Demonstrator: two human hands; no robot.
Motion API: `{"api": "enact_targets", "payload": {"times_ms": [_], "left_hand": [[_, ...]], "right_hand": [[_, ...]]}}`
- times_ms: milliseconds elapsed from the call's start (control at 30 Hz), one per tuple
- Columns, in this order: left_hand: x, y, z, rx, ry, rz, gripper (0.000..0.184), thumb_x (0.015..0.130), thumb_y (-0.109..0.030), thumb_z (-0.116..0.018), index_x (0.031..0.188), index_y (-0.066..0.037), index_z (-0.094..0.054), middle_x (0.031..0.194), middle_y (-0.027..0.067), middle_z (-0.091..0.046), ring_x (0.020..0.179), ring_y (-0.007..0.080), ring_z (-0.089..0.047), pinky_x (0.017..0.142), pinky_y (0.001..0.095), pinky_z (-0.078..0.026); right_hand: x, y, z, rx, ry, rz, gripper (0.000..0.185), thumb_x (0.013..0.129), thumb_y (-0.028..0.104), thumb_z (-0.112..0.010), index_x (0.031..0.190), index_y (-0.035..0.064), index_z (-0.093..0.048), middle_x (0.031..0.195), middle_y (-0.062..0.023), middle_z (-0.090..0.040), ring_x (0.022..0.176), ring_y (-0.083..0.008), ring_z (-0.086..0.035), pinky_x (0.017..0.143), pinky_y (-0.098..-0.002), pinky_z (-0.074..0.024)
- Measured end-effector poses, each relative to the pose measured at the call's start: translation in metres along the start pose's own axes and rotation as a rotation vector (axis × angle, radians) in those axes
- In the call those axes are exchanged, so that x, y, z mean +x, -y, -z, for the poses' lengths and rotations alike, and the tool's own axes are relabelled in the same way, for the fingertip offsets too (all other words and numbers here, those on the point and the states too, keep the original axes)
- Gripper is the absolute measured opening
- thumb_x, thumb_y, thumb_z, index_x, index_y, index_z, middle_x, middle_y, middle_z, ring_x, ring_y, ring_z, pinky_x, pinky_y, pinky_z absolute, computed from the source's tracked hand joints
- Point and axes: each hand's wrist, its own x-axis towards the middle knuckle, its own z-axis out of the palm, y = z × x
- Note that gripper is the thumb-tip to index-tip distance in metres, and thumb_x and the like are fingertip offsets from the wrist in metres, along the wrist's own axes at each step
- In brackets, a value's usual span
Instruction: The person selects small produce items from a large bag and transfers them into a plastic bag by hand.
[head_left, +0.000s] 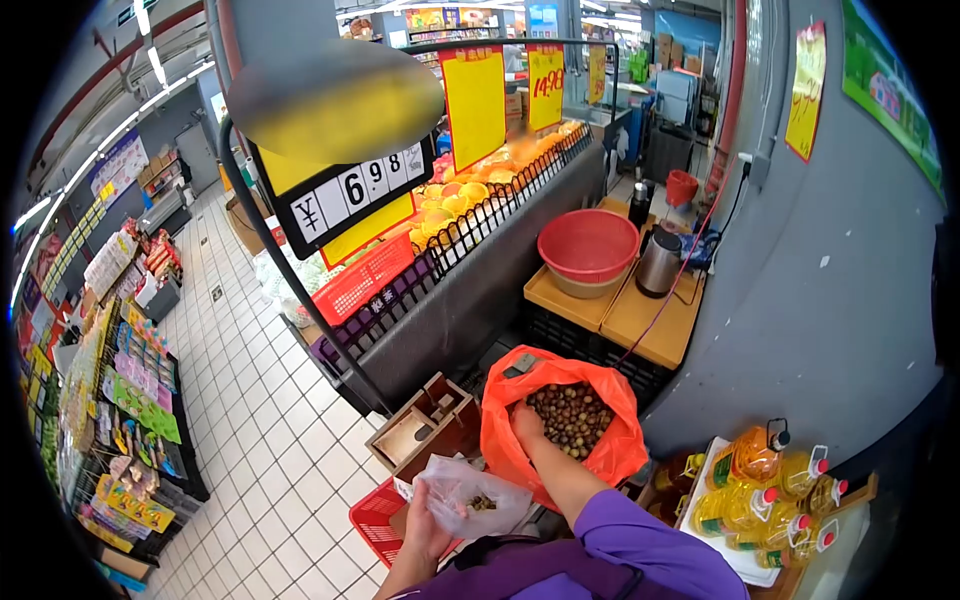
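Observation:
Round brown nuts or snails, too small to tell which, fill a large red-orange plastic bag. My right hand reaches into this bag at the left edge of the brown pieces; its fingertips are hidden among them. Lower left, my left hand is closed on the side of a translucent plastic bag, which has a few similar pieces at its bottom. Just behind the translucent bag stands a wooden box with compartments, and under it is a red basket.
Oil bottles stand on a white board at the lower right. A red basin and a metal kettle rest on a wooden-topped stand ahead. Fruit shelving with price signs runs ahead left; a grey wall is to the right.

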Motion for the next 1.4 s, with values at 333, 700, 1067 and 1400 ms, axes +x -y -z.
{"api": "enact_targets", "payload": {"times_ms": [333, 700, 1067, 1400], "left_hand": [[0.000, -0.005, 0.017, -0.029, 0.023, 0.008, 0.045, 0.089, -0.048, -0.036, 0.112, -0.010, -0.046, 0.101, 0.0090, -0.055, 0.068, 0.0251, -0.054, 0.060, 0.0377, -0.046], [-0.006, -0.009, 0.030, 0.000, -0.003, -0.022, 0.045, 0.087, -0.049, -0.039, 0.113, -0.013, -0.046, 0.103, 0.0077, -0.054, 0.069, 0.0238, -0.054, 0.060, 0.0369, -0.047], [-0.003, -0.019, 0.003, -0.001, -0.037, 0.018, 0.042, 0.091, -0.045, -0.035, 0.111, -0.010, -0.047, 0.104, 0.0059, -0.055, 0.079, 0.0183, -0.057, 0.065, 0.0299, -0.048], [-0.016, -0.006, -0.032, 0.153, -0.022, -0.036, 0.051, 0.091, -0.046, -0.031, 0.123, -0.008, -0.040, 0.103, 0.0092, -0.056, 0.065, 0.0172, -0.055, 0.052, 0.0276, -0.046]], "right_hand": [[0.011, 0.004, -0.007, 0.023, -0.084, -0.050, 0.030, 0.085, 0.019, -0.040, 0.107, -0.0003, -0.045, 0.100, -0.0212, -0.054, 0.088, -0.0374, -0.056, 0.072, -0.0464, -0.0456], [0.019, -0.037, -0.020, -0.038, -0.055, 0.218, 0.028, 0.084, 0.015, -0.048, 0.109, 0.0039, -0.049, 0.096, -0.0158, -0.055, 0.081, -0.0303, -0.057, 0.067, -0.0383, -0.0466], [-0.110, 0.012, 0.113, 1.685, 0.571, 0.039, 0.026, 0.083, 0.016, -0.054, 0.108, 0.0093, -0.054, 0.086, -0.0015, -0.059, 0.057, -0.0042, -0.046, 0.044, -0.0172, -0.0349], [-0.158, 0.063, -0.009, 0.440, 0.763, 0.209, 0.040, 0.078, 0.021, -0.058, 0.114, 0.0039, -0.053, 0.099, -0.0099, -0.060, 0.086, -0.0153, -0.057, 0.074, -0.0276, -0.0455]]}}
